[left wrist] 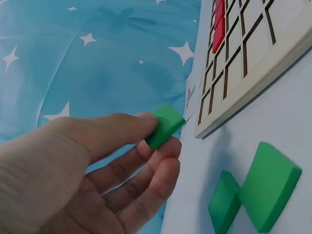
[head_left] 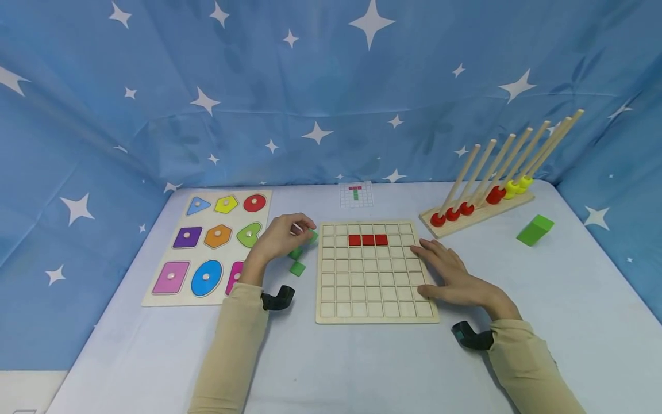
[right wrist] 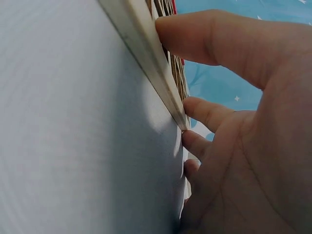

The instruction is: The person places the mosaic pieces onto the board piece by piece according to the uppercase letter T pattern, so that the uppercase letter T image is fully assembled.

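Observation:
My left hand pinches a green square tile between thumb and fingertips, just left of the wooden grid board. Below that hand, more green tiles lie on the table; the left wrist view shows two of them close together. Three red tiles sit side by side in one of the board's upper rows. My right hand rests at the board's right edge, its thumb and fingertips touching the frame, fingers spread and holding nothing. Behind the board lies a small pattern card with a red and green T.
A shape puzzle board with knobbed pieces lies at the left, partly under the left forearm. At the back right stands a wooden peg rack with red and yellow beads. A green block is at the far right. Starry blue cloth hangs behind.

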`<state>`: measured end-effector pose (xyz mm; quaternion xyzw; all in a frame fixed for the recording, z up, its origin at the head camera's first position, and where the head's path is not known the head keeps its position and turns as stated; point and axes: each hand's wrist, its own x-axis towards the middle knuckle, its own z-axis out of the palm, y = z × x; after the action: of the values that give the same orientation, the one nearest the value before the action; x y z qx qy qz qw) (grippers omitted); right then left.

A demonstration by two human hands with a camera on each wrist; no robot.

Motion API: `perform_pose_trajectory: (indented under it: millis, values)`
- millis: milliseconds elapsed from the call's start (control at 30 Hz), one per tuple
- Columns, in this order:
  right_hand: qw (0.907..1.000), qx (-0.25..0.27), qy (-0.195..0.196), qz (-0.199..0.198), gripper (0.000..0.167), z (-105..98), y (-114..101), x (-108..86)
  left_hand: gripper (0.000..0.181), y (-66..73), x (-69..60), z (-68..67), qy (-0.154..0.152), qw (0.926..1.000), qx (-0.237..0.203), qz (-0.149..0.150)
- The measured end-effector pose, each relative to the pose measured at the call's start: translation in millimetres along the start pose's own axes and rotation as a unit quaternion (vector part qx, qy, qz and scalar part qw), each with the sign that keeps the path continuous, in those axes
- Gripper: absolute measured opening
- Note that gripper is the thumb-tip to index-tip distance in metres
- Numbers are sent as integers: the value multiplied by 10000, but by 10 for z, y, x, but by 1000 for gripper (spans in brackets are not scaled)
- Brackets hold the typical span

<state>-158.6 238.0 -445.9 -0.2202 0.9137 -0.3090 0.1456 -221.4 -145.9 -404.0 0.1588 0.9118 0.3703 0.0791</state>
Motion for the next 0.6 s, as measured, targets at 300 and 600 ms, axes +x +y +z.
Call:
perform_pose_trajectory:
  millis: [300,600]
  values:
    - [10000,22,7,37,80,-8,-18,-4,13,12,48,80,577,9978,-286,-183]
    - [10000,51,7,-68,80,-10,8,-6,14,49,94,214,723,9960,-445,-260]
